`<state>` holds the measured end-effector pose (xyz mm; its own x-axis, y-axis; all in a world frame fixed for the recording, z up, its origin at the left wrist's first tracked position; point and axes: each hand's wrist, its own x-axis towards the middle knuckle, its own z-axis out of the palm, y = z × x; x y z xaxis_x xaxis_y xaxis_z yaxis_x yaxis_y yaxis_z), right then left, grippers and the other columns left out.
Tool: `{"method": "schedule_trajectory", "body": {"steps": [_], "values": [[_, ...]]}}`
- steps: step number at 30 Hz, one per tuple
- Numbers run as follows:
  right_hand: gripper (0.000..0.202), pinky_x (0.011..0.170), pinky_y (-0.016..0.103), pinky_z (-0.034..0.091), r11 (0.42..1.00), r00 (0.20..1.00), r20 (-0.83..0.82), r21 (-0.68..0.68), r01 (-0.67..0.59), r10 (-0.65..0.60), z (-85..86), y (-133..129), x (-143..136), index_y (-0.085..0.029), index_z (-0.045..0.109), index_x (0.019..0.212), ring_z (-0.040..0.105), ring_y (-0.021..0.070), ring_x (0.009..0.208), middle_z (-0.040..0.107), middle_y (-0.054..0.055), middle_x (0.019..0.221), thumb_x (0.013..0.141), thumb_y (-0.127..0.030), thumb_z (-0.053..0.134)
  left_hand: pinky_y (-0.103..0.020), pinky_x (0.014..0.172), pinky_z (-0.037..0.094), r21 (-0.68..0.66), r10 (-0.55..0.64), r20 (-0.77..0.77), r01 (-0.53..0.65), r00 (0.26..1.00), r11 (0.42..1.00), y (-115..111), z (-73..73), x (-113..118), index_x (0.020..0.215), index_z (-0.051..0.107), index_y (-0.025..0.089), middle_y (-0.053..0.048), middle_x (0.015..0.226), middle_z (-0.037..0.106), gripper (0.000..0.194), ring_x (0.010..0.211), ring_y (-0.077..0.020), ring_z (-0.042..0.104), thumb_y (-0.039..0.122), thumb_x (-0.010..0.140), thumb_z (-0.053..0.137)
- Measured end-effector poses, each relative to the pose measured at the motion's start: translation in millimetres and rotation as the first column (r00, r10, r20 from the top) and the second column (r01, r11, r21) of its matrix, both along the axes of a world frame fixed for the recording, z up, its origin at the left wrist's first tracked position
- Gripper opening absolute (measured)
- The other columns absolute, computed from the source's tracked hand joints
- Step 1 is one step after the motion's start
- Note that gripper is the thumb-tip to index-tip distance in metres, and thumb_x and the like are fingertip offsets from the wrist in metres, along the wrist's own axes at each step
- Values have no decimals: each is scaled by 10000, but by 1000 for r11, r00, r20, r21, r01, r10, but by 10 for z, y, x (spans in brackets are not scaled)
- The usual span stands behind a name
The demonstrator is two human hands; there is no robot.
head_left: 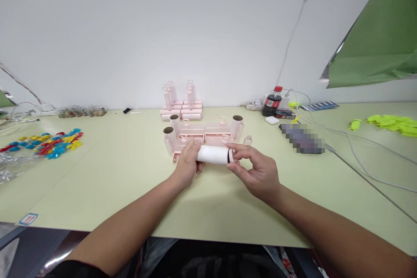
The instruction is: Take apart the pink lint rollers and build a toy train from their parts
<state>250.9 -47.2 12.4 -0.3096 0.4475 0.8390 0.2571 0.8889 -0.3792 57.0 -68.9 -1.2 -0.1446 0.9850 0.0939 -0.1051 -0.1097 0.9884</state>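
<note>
A white roll (213,155) lies sideways between my hands, above the near middle of the table. My left hand (189,163) is wrapped round its left end. The thumb and fingers of my right hand (256,169) pinch a pink end piece (231,155) at the roll's right end, where a dark gap shows. Just behind are open pink trays (216,137), partly hidden by the hands and roll. Upright rolls with brown cores (237,124) and clear pink tubes (169,144) stand on both sides of the trays.
Pink assembled pieces (191,113) stand by the wall on the pale green table (130,200). At left lie colourful plastic pieces (60,142) and clear bags. At right are a cola bottle (272,102), a phone (301,138), cables and yellow-green pieces (395,125).
</note>
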Motion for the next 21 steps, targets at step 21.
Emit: {"method": "schedule_trajectory", "body": {"steps": [21], "values": [[137,737,376,555,1000,999,36,10,-25,24,6,26,-5,-213,569,981,617,274,1069,623,143,1121,875,-283,620,-198,328,246,-136,18,253,17,967,991,10,108,49,806,523,175,44,413,461,409,308,-85,341,577,853,462]]}}
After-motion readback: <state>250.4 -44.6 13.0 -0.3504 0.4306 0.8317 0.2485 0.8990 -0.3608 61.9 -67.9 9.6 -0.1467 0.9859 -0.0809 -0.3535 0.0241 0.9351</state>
